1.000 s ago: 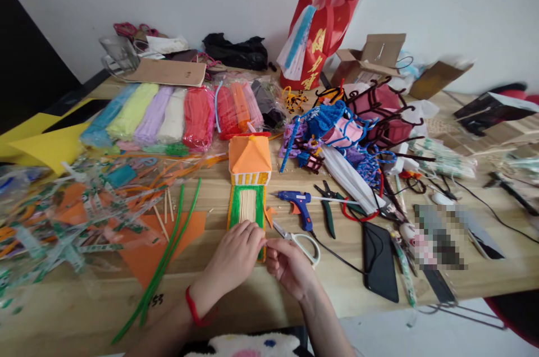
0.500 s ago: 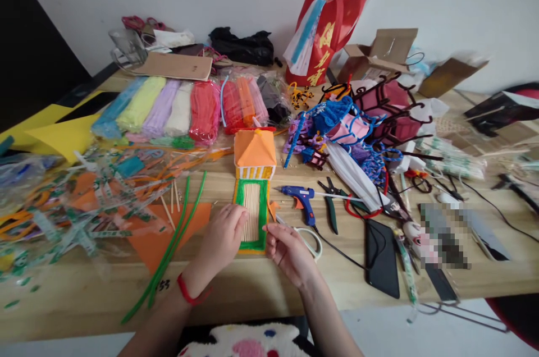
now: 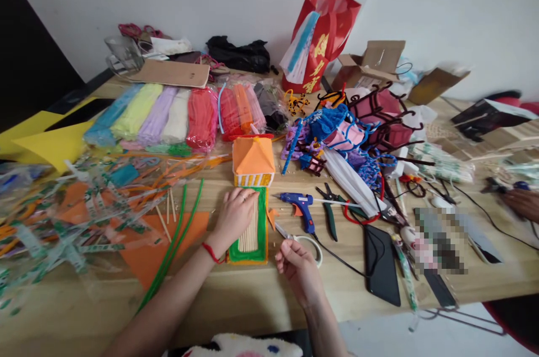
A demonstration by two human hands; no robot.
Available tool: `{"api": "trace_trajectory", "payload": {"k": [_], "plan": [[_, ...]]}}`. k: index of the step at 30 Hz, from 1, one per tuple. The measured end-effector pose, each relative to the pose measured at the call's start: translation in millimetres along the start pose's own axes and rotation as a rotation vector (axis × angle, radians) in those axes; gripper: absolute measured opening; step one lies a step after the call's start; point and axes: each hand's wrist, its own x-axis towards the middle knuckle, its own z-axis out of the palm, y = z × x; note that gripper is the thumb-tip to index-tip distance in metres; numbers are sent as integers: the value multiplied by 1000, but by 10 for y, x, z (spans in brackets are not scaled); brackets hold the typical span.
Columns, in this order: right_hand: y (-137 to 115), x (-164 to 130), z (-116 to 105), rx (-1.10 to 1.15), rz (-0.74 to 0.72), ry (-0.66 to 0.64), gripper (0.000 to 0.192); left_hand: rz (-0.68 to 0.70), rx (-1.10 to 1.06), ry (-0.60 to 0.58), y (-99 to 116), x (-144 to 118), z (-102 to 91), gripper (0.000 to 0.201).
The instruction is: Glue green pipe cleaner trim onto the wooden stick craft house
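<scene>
A small craft house stands mid-table, with an orange pyramid roof [image 3: 253, 156] and a white-and-orange striped wall. From its front runs a flat panel of pale wooden sticks [image 3: 248, 238] with a fuzzy green border [image 3: 261, 222] edged in orange. My left hand [image 3: 237, 208] lies over the upper left of this panel, fingers stretched across the sticks. To the right of the panel's near end, my right hand [image 3: 295, 261] is closed, thumb and fingertip pinched together; anything between them is too small to make out. Just beyond it lie white-handled scissors [image 3: 315, 247], partly hidden.
A blue glue gun [image 3: 301, 205], green-handled pliers [image 3: 329, 214] and a black phone [image 3: 381, 264] lie to the right. Green stems [image 3: 181, 228] and plastic scraps [image 3: 92, 205] cover the left. Bagged stems [image 3: 164, 115] line the back. Another person's hand [image 3: 522, 202] appears far right.
My left hand has moved up the panel and flattened over the sticks. My right hand has drawn away from the panel, rightward and nearer me. Another person's hand has appeared at right.
</scene>
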Motion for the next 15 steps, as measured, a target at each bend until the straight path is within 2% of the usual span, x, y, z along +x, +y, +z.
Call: {"api": "trace_trajectory", "payload": {"k": [5,15], "plan": [[24,43,-69,-62,-33,14,35,45,57,-41,-24,139,52,30],[-52,175,-15,-88,-59,52,37,-26,60,-47,-22,71,109,28]]}}
